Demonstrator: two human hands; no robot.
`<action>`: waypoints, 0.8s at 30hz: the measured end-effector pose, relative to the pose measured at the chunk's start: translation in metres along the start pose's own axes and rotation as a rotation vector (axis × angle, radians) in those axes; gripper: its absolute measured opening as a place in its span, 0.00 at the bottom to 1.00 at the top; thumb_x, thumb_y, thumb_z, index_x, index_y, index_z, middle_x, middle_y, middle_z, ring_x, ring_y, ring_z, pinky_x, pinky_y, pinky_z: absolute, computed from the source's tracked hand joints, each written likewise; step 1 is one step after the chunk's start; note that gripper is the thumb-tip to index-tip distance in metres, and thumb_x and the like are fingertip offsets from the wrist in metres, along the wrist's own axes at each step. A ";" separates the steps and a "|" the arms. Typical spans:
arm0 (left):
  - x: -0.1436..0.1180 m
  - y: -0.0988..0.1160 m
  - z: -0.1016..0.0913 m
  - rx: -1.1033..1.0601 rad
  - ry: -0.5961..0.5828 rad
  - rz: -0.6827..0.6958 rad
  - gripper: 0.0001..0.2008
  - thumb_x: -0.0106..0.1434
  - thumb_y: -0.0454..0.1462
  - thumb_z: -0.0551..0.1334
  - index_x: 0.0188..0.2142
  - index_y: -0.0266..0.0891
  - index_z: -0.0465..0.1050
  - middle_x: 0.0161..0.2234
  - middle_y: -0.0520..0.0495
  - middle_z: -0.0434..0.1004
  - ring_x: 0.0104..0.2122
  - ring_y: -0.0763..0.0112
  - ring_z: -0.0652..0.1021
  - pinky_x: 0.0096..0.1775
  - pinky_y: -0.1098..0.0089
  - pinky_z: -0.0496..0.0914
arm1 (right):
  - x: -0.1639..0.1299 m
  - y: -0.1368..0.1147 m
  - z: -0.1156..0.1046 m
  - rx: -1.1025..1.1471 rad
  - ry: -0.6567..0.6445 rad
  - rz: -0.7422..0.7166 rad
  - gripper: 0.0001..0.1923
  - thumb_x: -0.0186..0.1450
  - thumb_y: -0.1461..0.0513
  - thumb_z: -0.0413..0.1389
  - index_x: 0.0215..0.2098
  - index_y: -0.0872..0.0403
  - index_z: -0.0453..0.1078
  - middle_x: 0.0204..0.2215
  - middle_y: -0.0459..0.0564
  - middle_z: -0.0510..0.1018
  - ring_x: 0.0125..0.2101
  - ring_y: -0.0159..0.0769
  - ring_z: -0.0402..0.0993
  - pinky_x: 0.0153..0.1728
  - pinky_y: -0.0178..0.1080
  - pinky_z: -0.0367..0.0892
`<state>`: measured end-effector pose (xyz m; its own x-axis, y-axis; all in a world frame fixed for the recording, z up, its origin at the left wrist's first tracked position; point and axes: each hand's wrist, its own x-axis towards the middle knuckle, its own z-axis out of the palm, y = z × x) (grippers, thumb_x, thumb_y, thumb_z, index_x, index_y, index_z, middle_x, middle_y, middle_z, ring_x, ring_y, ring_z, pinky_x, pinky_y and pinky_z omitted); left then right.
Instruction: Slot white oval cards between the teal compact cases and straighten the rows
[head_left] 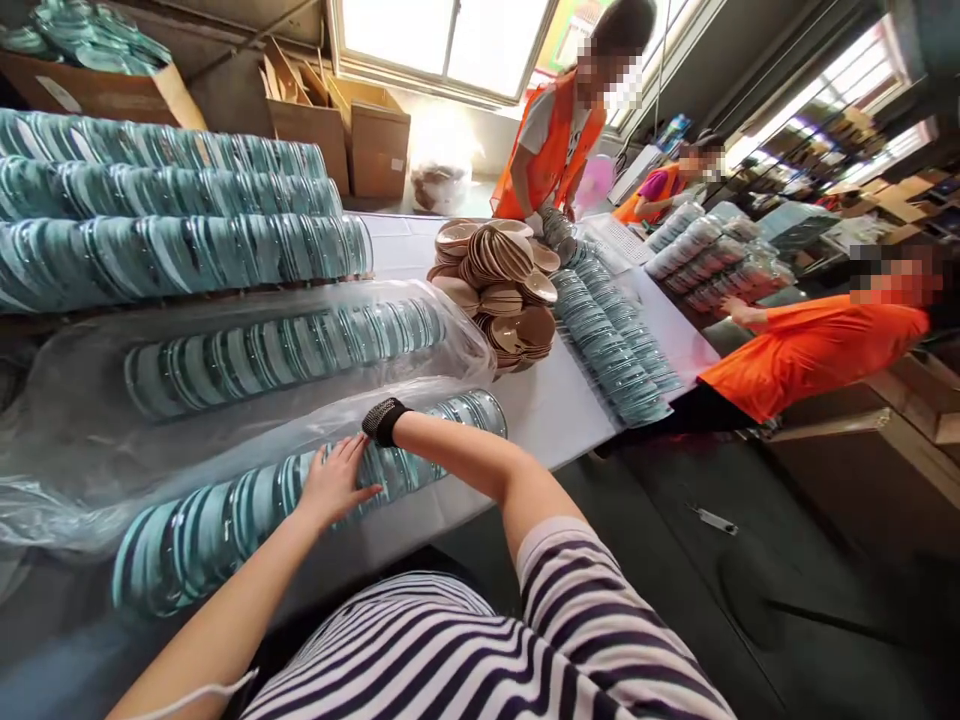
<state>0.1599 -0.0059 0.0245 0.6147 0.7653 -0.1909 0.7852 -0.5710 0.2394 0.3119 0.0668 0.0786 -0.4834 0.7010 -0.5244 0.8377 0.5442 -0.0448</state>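
A long row of nested, greenish clear round glass pieces [247,510] lies on its side along the near table edge; whether they are lids or shallow dishes I cannot tell. My left hand [335,485] rests on the row, fingers stretched out and thumb apart. Across the row reaches my right arm, with a dark sparkly band [384,421] at the wrist. Beyond that band my right hand is hidden, so its fingers do not show. Behind this row, clear plastic film [90,400] covers a second glass row [285,355].
Further rows of glass [187,255] lie at left. Brown shallow dishes [502,270] are piled mid-table, beside more stacked glass [611,335]. Cardboard boxes [379,140] stand by the window. People in orange work across the table [555,140] and at right [825,345].
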 end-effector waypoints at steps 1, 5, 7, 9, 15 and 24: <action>0.000 0.000 0.000 0.002 0.004 0.000 0.41 0.61 0.51 0.60 0.68 0.38 0.52 0.67 0.39 0.56 0.66 0.50 0.58 0.64 0.44 0.49 | -0.001 -0.001 -0.001 0.000 -0.002 0.016 0.04 0.58 0.65 0.63 0.32 0.58 0.77 0.31 0.56 0.83 0.33 0.44 0.80 0.34 0.47 0.76; 0.003 0.000 -0.002 0.005 0.015 -0.001 0.39 0.61 0.51 0.60 0.67 0.38 0.55 0.67 0.40 0.57 0.66 0.52 0.59 0.64 0.44 0.51 | -0.015 -0.005 -0.001 0.015 0.068 0.094 0.08 0.65 0.66 0.54 0.35 0.59 0.77 0.35 0.59 0.82 0.38 0.44 0.81 0.37 0.46 0.76; 0.003 0.001 -0.006 0.001 0.004 -0.002 0.38 0.61 0.51 0.60 0.67 0.39 0.55 0.67 0.41 0.56 0.66 0.53 0.58 0.63 0.44 0.51 | -0.028 -0.009 0.008 0.038 0.122 0.129 0.12 0.68 0.66 0.50 0.39 0.59 0.77 0.37 0.61 0.82 0.40 0.43 0.80 0.39 0.45 0.75; 0.004 0.003 -0.011 -0.003 -0.016 -0.006 0.38 0.61 0.51 0.59 0.67 0.41 0.53 0.68 0.42 0.54 0.66 0.53 0.58 0.63 0.43 0.50 | -0.042 -0.018 0.025 0.070 0.170 0.154 0.14 0.70 0.65 0.48 0.45 0.60 0.75 0.41 0.63 0.81 0.45 0.43 0.78 0.43 0.45 0.73; 0.009 -0.001 -0.014 -0.013 -0.038 -0.021 0.42 0.62 0.56 0.57 0.69 0.41 0.50 0.69 0.40 0.53 0.67 0.52 0.56 0.64 0.46 0.50 | -0.081 -0.059 0.085 0.189 0.207 0.316 0.18 0.73 0.63 0.42 0.49 0.59 0.72 0.43 0.63 0.79 0.45 0.42 0.77 0.44 0.41 0.70; 0.008 0.001 -0.015 0.003 -0.043 -0.024 0.43 0.61 0.56 0.58 0.69 0.41 0.50 0.69 0.41 0.51 0.67 0.52 0.56 0.64 0.46 0.50 | -0.061 -0.020 0.035 0.207 0.172 0.501 0.19 0.69 0.58 0.49 0.54 0.56 0.71 0.50 0.61 0.77 0.48 0.46 0.75 0.46 0.41 0.70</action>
<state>0.1640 0.0038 0.0373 0.5986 0.7650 -0.2373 0.7997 -0.5540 0.2315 0.3336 -0.0022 0.0819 -0.0342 0.9247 -0.3791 0.9993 0.0365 -0.0012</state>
